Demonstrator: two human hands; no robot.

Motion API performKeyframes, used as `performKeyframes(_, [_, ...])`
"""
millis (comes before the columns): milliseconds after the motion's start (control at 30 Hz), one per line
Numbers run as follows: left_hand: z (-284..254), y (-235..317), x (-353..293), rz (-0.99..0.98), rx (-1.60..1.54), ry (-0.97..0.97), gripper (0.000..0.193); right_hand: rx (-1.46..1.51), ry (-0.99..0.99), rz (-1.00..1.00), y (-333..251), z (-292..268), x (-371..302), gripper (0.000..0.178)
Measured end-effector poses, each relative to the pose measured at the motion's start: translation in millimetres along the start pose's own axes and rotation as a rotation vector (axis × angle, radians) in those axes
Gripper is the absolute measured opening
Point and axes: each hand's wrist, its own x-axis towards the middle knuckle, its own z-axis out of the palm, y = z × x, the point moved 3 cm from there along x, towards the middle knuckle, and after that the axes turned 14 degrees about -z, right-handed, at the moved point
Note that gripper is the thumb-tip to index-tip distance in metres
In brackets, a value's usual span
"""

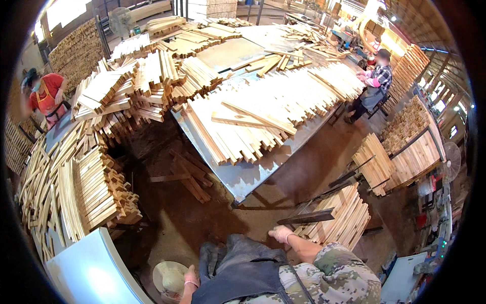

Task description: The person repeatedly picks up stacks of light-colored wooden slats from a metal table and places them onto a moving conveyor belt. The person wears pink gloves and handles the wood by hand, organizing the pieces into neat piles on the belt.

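Observation:
My left hand (pixel 191 277), pale pink as if gloved, is low beside my dark apron (pixel 243 273). It overlaps the edge of a round beige object (pixel 169 278), perhaps a bucket or stool top. Whether the fingers grip that edge, I cannot tell. Out to the right, my right hand (pixel 280 234), also pale pink, appears loosely open, with nothing visible in it. Close by it are a dark metal bar (pixel 306 216) and a low stack of wooden strips (pixel 347 213); contact with them is unclear.
Ahead stands a metal-topped table (pixel 243 185) covered with wooden strips (pixel 253 116). More strips (pixel 93 187) are piled at left, above a pale metal panel (pixel 91 268). Boards (pixel 195 187) lie on the floor. One co-worker (pixel 377 78) is far right, another (pixel 48 96) far left.

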Motion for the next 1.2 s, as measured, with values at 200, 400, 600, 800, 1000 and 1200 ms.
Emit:
performKeyframes(200, [38.8,128.3,-19.6,0.001,0.028,-0.025,0.025,0.531,0.567,0.333,-23.5,-210.0,15.3,0.072])
performKeyframes(400, [88.1,197.2,-56.8,0.095,-0.055,0.091,0.026,0.316,0.970,0.348,32.1,-386.3,51.2,0.088])
performKeyframes(600, [112.9,141.4,-78.4,-0.074,-0.155,0.065,0.028,-0.145,1.055,0.316,136.1,-506.0,106.6,0.098])
performKeyframes(800, [180.3,69.6,-131.9,-0.204,-0.203,0.233,0.024,-0.125,0.693,0.259,197.2,-556.6,142.0,0.100])
performKeyframes(1000, [252.5,153.2,-153.0,0.392,0.095,0.189,0.025,-0.047,0.469,0.088,168.5,-580.5,102.3,0.087])
performKeyframes(1200, [452.4,281.3,-277.2,0.550,0.223,-0.331,0.052,1.031,0.572,-0.276,143.8,-503.5,78.5,0.098])
